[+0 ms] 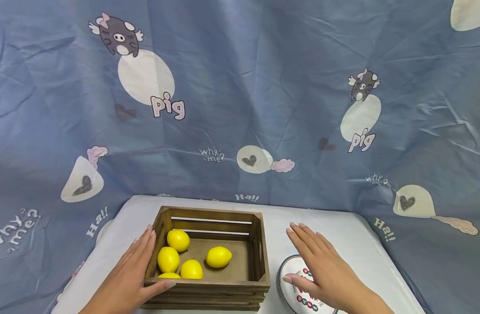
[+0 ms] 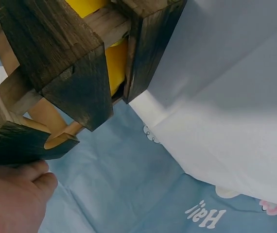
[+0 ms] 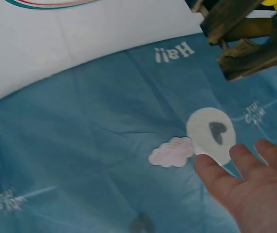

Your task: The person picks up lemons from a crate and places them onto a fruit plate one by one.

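Crate [image 1: 212,296] of brown wooden slats sits on the white counter [image 1: 279,240], left of centre in the head view, its uncovered top facing up and its long axis running left to right. Five lemons [image 1: 218,257] lie in it, four bunched toward the left end and one apart near the middle, that one's long axis also roughly left to right. The left hand [image 1: 132,272] lies along the crate's left end with straight fingers close together and the thumb stretched out over the near rim, gripping nothing. The right hand [image 1: 324,270] is well apart from the crate, fingers straight, thumb held wide, nothing in it; it hovers over a round plate [image 1: 293,266] with red printing. Blue patterned cloth [image 1: 224,87] hangs behind.

From the left wrist, the crate's slats slant across the upper left, with yellow showing between them; the hand, partly cut off by the frame, meets the end board near a curved cutout.

From the right wrist, the fingers stand spread and free, below a corner of the crate.
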### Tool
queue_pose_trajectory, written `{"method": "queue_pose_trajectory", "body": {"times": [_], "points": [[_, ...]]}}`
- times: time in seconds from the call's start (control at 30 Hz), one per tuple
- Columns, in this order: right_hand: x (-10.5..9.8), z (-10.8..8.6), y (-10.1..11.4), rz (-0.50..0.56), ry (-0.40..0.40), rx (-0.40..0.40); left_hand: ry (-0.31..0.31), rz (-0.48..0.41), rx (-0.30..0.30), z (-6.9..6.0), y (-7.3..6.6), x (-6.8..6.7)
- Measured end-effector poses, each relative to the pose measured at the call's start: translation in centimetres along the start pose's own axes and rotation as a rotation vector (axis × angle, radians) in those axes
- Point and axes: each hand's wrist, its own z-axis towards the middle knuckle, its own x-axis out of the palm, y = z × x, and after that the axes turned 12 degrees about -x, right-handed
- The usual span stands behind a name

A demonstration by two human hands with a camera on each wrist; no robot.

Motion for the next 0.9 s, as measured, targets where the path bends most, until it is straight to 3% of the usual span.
{"method": "queue_pose_trajectory", "body": {"times": [0.27,0.47,0.7,0.9], "points": [[-0.7,3.8,0.0,-0.003,0.016,-0.075,-0.031,0.042,0.019,0.0,-0.2,0.0],[-0.8,6.9,-0.3,0.086,0.074,-0.095,-0.016,0.038,-0.018,0.0,-0.4,0.0],[-0.3,9.0,-1.3,0.192,0.124,-0.113,-0.039,0.040,0.003,-0.1,-0.5,0.4],[0.5,11.2,-1.1,0.235,0.189,-0.119,-0.003,0.029,-0.059,-0.2,-0.5,0.1]]}}
